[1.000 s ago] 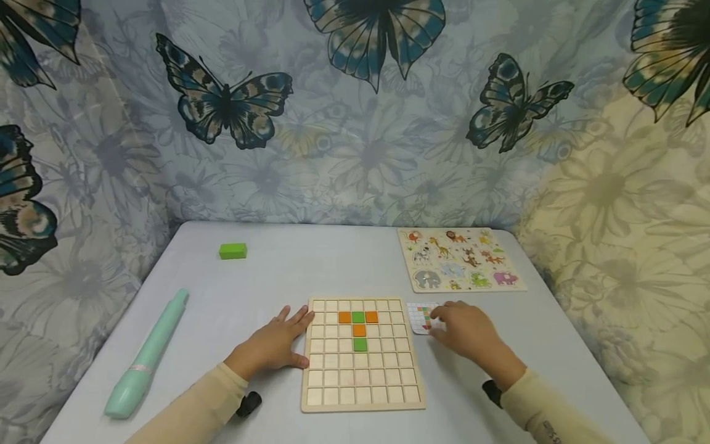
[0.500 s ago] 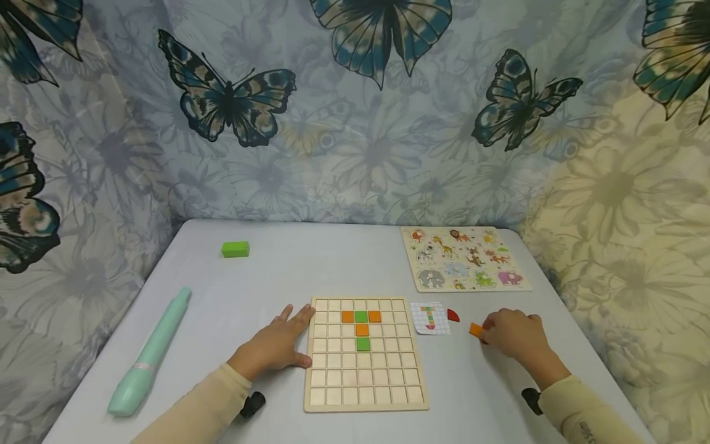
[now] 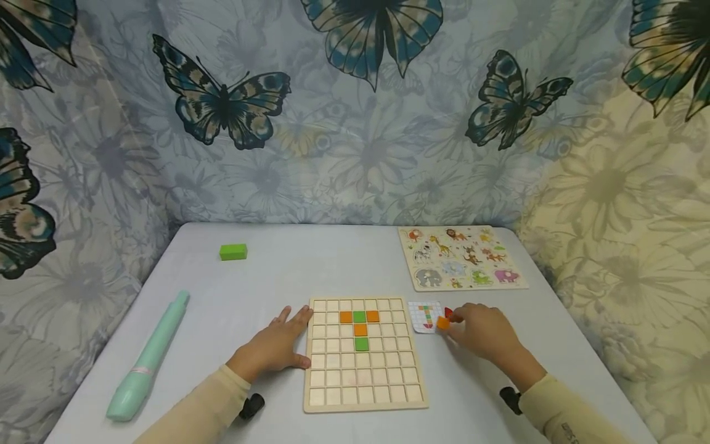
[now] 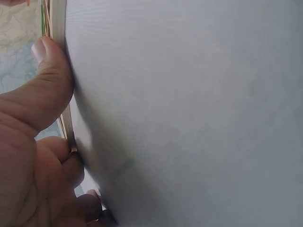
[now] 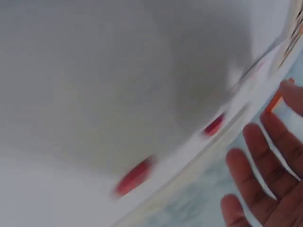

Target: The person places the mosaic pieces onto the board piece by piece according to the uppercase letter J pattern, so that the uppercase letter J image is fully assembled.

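Observation:
A wooden grid board [image 3: 366, 377] lies before me, with several orange and green square tiles set in its upper cells in a T-like shape. My left hand [image 3: 272, 346] rests at the board's left edge, fingers spread and thumb against the side. Between thumb and forefinger, my right hand [image 3: 487, 334] pinches an orange square tile [image 3: 442, 322] near the right edge of the small pattern card [image 3: 424, 313]. A red piece [image 3: 448, 312] shows partly beside those fingers. In the right wrist view, two blurred red pieces, one nearer [image 5: 135, 177], lie on the white surface.
A wooden animal puzzle [image 3: 463, 259] lies at the back right. The green block [image 3: 233, 251] sits at the back left, and a long mint-green object [image 3: 145, 364] lies along the left side. Patterned fabric [image 3: 355, 154] surrounds the white table [image 3: 310, 259].
My right hand went from the card out to the right, where an orange tile showed at its fingers, then came back left with it. The left hand stays at the board.

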The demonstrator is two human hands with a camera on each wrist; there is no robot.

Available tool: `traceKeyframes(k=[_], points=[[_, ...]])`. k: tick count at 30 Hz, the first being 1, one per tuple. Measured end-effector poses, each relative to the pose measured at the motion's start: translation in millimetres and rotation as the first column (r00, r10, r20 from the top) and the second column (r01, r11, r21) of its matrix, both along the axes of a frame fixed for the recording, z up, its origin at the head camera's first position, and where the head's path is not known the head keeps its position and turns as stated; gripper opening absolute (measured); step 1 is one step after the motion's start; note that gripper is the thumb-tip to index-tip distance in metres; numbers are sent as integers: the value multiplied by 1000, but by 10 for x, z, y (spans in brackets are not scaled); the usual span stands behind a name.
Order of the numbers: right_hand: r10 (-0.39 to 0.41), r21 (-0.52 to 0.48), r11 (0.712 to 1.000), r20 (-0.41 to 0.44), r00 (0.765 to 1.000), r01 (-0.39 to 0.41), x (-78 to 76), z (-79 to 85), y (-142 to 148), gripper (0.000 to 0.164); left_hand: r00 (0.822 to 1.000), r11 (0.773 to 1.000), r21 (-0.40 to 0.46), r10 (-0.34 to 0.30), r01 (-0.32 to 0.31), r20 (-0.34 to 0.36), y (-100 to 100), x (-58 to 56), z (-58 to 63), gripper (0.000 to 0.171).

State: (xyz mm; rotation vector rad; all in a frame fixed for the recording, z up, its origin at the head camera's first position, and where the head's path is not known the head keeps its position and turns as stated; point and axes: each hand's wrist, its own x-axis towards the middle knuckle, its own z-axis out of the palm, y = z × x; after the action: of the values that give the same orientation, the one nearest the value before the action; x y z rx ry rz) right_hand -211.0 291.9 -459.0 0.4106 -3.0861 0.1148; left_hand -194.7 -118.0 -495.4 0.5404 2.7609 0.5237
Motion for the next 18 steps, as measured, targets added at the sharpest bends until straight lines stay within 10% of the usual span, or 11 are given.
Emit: traceKeyframes(k=[10, 18], points=[[440, -76, 894, -46, 897, -442, 234, -51, -1150, 17, 1000, 1000, -18, 5, -4, 20, 0, -27, 14, 105], [457, -56, 888, -16, 889, -457, 224, -53, -1347, 11, 999, 1000, -18, -2, 3, 45, 11, -40, 29, 106]])
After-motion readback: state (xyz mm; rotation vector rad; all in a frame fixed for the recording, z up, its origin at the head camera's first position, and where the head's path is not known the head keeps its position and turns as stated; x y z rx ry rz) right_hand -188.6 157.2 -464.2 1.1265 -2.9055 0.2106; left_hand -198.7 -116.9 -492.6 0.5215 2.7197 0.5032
